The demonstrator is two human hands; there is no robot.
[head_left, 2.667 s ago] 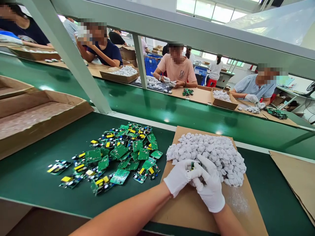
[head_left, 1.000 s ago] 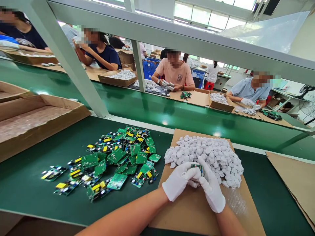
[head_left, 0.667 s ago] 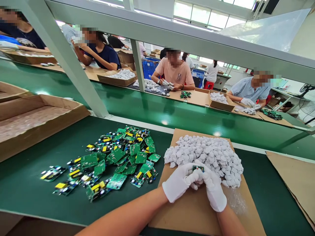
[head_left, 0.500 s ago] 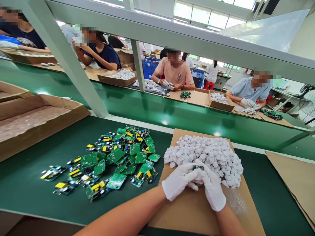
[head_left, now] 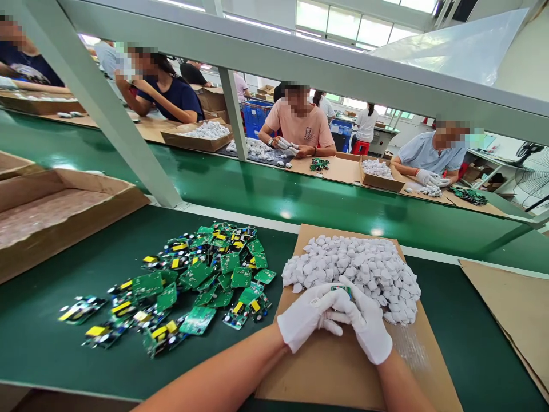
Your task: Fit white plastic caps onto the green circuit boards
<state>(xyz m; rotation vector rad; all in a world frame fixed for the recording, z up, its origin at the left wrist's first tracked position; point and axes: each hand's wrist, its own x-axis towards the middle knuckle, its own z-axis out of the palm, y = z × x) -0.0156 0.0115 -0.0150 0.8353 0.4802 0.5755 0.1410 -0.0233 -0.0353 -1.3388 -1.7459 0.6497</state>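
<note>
A small green circuit board (head_left: 342, 290) shows between the fingers of my two white-gloved hands. My left hand (head_left: 311, 312) is closed on it from the left, its fingertips meeting those of my right hand (head_left: 365, 320), which closes on it from the other side. Most of the board is hidden by the gloves. Just beyond my fingers lies a heap of small white plastic pieces (head_left: 355, 263) on a cardboard sheet (head_left: 317, 372). To the left, loose circuit boards (head_left: 197, 274) with yellow and black components are spread in a pile.
An open cardboard box (head_left: 72, 226) stands at the left on the dark green bench (head_left: 38, 337). Another cardboard piece (head_left: 510, 309) lies at the right. A slanted metal post (head_left: 111, 109) and rail cross in front. Several people sit across the green conveyor (head_left: 266, 203).
My hands stay together around the board, and the left fingers have shifted slightly over it, covering more of it. The whole view has moved a little.
</note>
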